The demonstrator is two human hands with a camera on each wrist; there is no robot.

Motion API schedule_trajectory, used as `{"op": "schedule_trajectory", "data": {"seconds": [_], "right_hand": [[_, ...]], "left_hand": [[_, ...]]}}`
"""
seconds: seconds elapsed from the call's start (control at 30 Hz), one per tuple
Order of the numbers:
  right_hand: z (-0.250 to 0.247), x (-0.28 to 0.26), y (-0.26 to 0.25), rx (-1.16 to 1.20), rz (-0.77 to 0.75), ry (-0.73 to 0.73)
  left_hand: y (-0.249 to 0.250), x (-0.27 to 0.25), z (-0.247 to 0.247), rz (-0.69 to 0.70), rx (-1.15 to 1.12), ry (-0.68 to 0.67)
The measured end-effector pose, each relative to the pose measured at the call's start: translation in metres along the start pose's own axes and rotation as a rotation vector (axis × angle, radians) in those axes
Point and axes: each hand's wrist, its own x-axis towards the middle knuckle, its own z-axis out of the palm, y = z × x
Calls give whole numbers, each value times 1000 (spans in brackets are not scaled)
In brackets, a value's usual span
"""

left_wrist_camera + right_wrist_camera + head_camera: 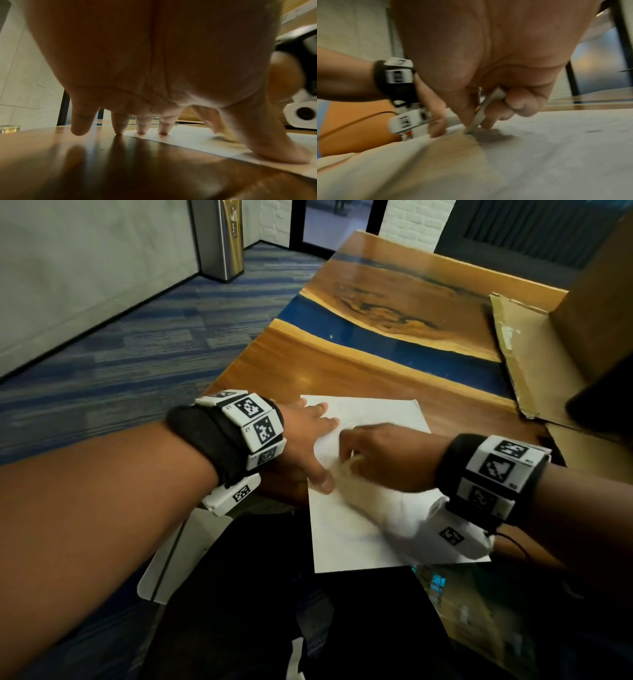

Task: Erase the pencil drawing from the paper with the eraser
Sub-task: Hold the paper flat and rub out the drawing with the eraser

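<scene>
- Pinched between the right hand (488, 81)'s thumb and curled fingers, the eraser (481, 112) touches the paper (363, 535) on the wooden table (342, 364).
- Left hand (305, 436), fingers spread, presses the paper's left edge.
- Cardboard box (534, 361) lies beyond.

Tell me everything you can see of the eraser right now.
The eraser is a thin, flat, pale slab, tilted on edge. The right hand pinches it between thumb and curled fingers. Its lower corner presses on the white paper, near the left hand's thumb. Motion blur hides finer detail.
</scene>
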Motion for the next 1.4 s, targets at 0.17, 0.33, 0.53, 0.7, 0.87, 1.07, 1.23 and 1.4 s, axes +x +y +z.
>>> {"op": "schedule_trajectory", "data": {"seconds": [0.17, 0.33, 0.53, 0.7, 0.87, 1.07, 1.23, 1.4], "right_hand": [[-6, 2, 7, 1, 81, 23], [4, -7, -13, -21, -77, -76], [-7, -5, 9, -52, 183, 35], [4, -11, -12, 14, 17, -79], [-14, 3, 33, 12, 357, 53], [-5, -7, 44, 93, 305, 27], [-13, -12, 42, 53, 328, -4], [-15, -4, 37, 24, 375, 76]], "left_hand": [[1, 0, -1, 9, 11, -9], [1, 1, 0, 5, -8, -7], [-1, 6, 0, 11, -1, -8], [-3, 9, 1, 22, 3, -11], [-1, 1, -2, 17, -4, -1], [-11, -4, -1, -5, -53, 150], [-2, -12, 3, -40, 47, 177], [10, -19, -15, -2, 93, 147]]}}
